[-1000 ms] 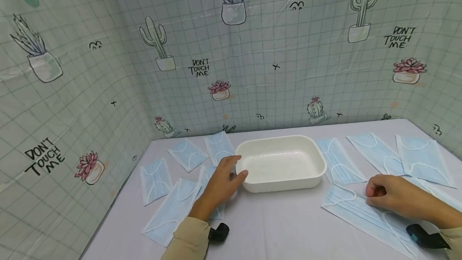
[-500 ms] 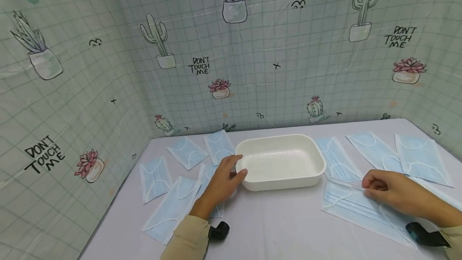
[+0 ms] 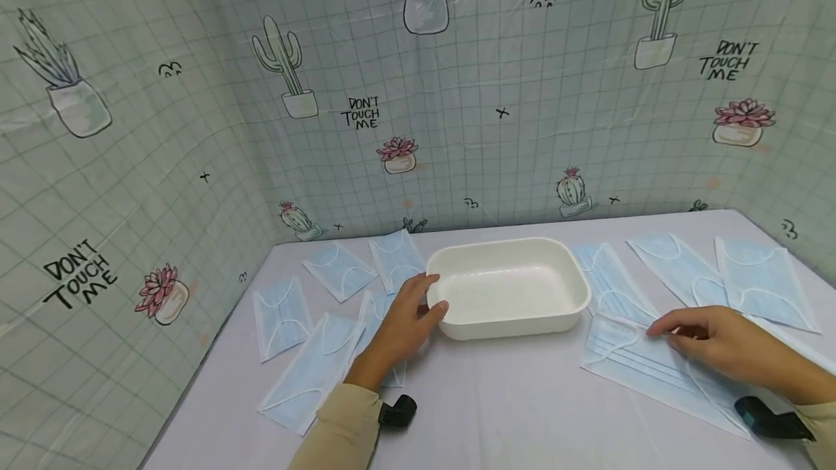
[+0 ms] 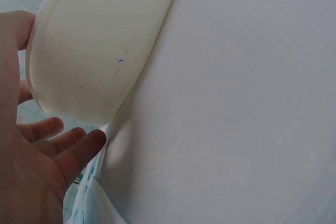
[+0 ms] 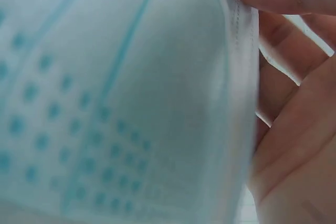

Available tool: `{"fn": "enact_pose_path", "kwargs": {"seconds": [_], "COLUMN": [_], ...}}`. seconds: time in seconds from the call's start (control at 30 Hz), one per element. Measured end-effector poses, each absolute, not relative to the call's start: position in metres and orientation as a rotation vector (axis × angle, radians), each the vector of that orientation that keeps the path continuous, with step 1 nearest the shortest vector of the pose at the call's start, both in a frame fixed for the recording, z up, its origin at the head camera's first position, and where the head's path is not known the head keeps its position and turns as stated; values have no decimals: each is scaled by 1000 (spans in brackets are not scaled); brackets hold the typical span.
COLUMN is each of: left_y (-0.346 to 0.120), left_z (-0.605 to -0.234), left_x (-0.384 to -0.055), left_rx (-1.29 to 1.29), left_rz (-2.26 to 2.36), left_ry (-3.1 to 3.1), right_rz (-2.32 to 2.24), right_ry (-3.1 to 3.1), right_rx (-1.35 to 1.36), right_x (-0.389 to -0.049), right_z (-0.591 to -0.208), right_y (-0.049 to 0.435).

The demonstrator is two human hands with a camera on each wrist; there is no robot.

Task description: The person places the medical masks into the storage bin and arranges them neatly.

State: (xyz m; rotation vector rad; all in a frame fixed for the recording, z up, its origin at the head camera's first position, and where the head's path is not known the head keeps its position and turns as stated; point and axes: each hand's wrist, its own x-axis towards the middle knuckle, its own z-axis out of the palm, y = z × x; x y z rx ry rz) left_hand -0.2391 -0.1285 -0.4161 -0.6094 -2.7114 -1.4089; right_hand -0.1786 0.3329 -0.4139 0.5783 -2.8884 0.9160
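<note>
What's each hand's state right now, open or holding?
Left hand: open, touching the rounded white plastic tray.
Right hand: pinching the edge of a light-blue rectangular fabric mask.

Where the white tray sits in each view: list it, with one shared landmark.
Head: white tray, just right of centre, below mid-height.
Left wrist: white tray, at upper left, cut off by the top edge.
Right wrist: not in it.
Landmark shared by head and left wrist: the left hand, at the white tray's end.

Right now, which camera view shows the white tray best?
The head view: it shows the white tray almost whole, inside included. The left wrist view shows part of its outside; the right wrist view, none.
</note>
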Motion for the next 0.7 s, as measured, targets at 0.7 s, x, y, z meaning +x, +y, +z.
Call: {"fn": "enact_pose_path", "kwargs": {"seconds": [0.7], "left_y": [-127], "left_z": [-414], "left_x": [-235], "left_rx": [-613], "left_rz": [-1498], "left_ry": [-2697], "right_rz": [954], "right_ry": [-2842], "right_rx": [459], "right_x": [-179], "right_z": [-412], "right_y": [342]}}
